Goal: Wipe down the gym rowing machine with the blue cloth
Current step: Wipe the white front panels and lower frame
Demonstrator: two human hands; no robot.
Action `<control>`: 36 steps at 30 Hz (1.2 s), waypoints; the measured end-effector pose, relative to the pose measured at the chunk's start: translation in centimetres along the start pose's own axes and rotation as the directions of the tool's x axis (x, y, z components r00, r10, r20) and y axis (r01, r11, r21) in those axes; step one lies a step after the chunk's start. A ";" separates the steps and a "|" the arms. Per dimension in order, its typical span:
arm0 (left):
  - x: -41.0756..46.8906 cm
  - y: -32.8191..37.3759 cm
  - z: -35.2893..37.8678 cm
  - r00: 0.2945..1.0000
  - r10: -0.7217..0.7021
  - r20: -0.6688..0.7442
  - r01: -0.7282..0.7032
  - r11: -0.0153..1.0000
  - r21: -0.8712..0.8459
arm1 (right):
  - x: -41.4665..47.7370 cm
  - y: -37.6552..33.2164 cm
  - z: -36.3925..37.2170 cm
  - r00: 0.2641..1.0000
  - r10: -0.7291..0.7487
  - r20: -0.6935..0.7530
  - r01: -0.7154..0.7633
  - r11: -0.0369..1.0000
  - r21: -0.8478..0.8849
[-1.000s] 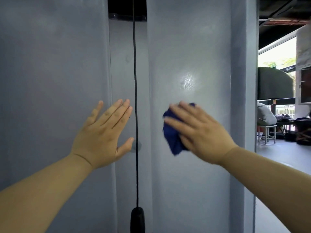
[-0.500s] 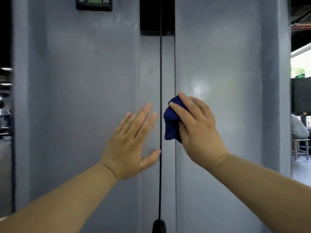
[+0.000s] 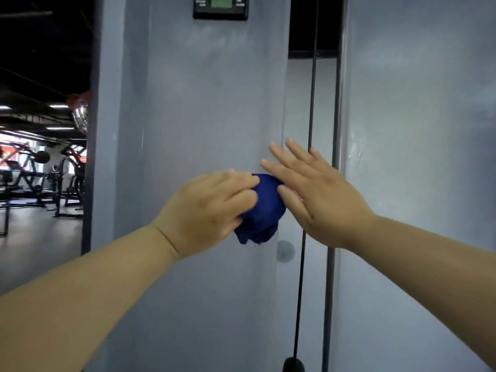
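Observation:
The blue cloth (image 3: 265,210) is bunched against the left grey panel (image 3: 201,103) of the machine's upright housing. My left hand (image 3: 212,208) grips the cloth from the left with curled fingers. To the right of the cloth, my right hand (image 3: 316,200) has straight, spread fingers, and its thumb side touches the cloth. A black cable (image 3: 311,103) runs down the recess between the left panel and the right grey panel (image 3: 416,157), just behind my right hand.
A small display (image 3: 220,6) sits at the top of the left panel. A black stopper (image 3: 294,365) hangs low on the cable. Other gym machines (image 3: 40,183) stand on the floor far left.
The cloth went from my right hand on the right panel across the cable gap to my left hand on the left panel. My right hand's fingers straightened off it.

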State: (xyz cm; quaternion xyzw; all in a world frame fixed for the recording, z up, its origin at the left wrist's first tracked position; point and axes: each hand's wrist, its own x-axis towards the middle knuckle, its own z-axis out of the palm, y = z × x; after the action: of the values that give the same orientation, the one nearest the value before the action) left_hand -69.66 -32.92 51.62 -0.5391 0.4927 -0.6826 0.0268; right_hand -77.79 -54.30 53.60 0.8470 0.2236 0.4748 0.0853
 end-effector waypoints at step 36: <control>-14.3 6.2 -1.2 0.725 -0.677 0.128 0.641 0.731 0.235 | 3.0 -6.6 8.4 0.944 0.082 -0.321 -0.147 0.972 -0.183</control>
State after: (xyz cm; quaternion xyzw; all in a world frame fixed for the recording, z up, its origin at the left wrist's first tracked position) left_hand -67.72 -27.22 37.18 -0.7418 0.2011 -0.6283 -0.1208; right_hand -71.36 -46.50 49.04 0.7599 0.1344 0.6268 0.1078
